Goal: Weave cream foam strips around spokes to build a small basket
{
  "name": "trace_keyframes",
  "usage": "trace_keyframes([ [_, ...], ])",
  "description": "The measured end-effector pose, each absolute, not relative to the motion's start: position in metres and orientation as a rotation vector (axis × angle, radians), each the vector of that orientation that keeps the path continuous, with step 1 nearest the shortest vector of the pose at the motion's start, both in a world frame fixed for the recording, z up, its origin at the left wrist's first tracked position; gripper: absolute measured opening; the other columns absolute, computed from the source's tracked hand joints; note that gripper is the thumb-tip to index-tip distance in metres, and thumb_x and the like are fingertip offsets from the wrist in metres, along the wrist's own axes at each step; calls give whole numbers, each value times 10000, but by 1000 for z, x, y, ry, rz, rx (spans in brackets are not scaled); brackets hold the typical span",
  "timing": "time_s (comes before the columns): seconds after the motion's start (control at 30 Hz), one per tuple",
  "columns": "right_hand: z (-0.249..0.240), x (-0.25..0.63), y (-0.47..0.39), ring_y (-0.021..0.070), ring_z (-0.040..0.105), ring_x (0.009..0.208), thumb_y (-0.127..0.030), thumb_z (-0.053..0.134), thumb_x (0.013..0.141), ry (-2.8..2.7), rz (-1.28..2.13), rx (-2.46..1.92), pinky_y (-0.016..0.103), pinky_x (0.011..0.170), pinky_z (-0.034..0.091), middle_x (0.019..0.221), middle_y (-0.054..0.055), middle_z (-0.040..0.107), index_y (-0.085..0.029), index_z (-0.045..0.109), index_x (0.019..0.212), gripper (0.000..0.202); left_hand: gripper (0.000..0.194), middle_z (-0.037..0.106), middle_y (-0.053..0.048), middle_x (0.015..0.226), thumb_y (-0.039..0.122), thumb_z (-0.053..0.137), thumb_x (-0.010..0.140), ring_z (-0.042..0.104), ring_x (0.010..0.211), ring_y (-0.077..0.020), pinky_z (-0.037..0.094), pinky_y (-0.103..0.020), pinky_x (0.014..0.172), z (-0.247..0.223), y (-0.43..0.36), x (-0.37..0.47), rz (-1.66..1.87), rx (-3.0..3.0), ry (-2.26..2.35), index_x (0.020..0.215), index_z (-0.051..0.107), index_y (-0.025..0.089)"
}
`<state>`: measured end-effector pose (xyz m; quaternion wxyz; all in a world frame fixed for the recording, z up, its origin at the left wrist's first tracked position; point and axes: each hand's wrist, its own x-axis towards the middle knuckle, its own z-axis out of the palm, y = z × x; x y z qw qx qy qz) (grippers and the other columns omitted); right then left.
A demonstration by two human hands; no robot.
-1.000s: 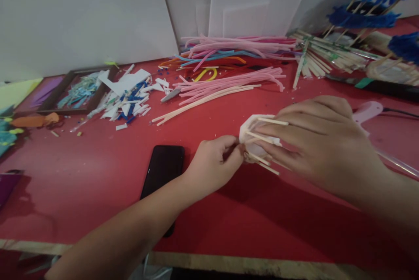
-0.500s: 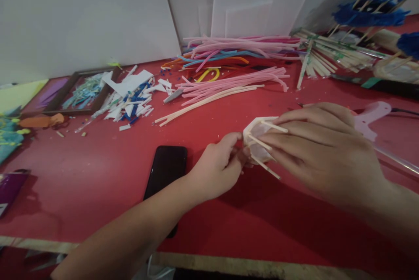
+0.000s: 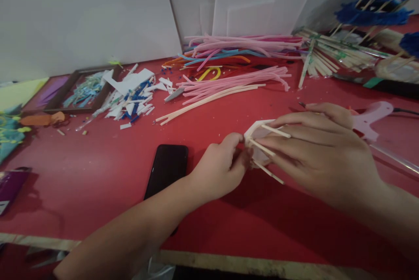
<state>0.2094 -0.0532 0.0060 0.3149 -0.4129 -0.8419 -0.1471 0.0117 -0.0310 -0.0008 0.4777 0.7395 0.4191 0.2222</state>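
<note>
Between my hands is a small pale, many-sided craft piece (image 3: 260, 157) with wooden sticks (image 3: 266, 147) poking out of it towards me. My left hand (image 3: 222, 166) pinches its left edge between thumb and fingers. My right hand (image 3: 321, 149) grips it from the right, the fingers reaching over and between the sticks. Part of the piece's far side is hidden behind the right fingers. A dark thin tip (image 3: 301, 104) shows just beyond the right hand; what it belongs to is hidden.
A black phone (image 3: 166, 171) lies left of my hands on the red table (image 3: 91, 192). Behind are pink pipe cleaners (image 3: 235, 83), white scraps (image 3: 131, 92), a brown frame (image 3: 78, 107) and bundled sticks (image 3: 327, 55). A pink glue gun (image 3: 373, 118) is at right. Blue stick-legged models (image 3: 373, 13) stand beyond.
The piece has tilted slightly and its sticks sit a little lower and further right. Both hands keep hold of it. The whole view has shifted slightly.
</note>
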Motion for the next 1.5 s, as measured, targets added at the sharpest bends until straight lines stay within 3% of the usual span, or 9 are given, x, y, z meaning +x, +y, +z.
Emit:
trace_keyframes([
  [0.37,-3,209,-54,230,697,974,-235,540,998,-2244,-345,-1107,482,974,453,917,-8,787,-310,729,954,208,92,727,-41,699,288,422,958,714,595,-174,537,-256,555,-3,-31,14,560,1835,1078,897,458,229],
  [0.67,6,208,-51,229,631,885,-187,520,996,-2365,-354,-964,422,921,446,857,59,757,-183,726,892,230,50,721,-22,703,255,457,935,716,602,-170,529,-246,547,-3,-32,12,571,1855,1105,892,470,234],
  [1.1,11,205,-54,258,593,912,-196,514,969,-2404,-201,-985,491,915,427,933,65,769,-212,732,938,221,44,696,2,705,262,457,927,709,610,-159,547,-251,583,-3,-30,11,577,1835,1129,886,454,244],
  [1.27,13,207,-49,219,576,820,-141,459,990,-2436,-214,-903,388,780,426,848,54,747,-202,722,854,302,49,705,-14,713,257,452,926,709,602,-162,552,-255,573,-6,-30,10,572,1836,1125,882,450,237],
  [1.5,8,207,-50,207,592,850,-219,444,1033,-2391,-154,-920,368,817,447,861,40,752,-203,709,823,338,85,694,-20,690,281,428,938,707,591,-173,534,-259,554,-2,-30,11,556,1843,1140,865,433,239],
])
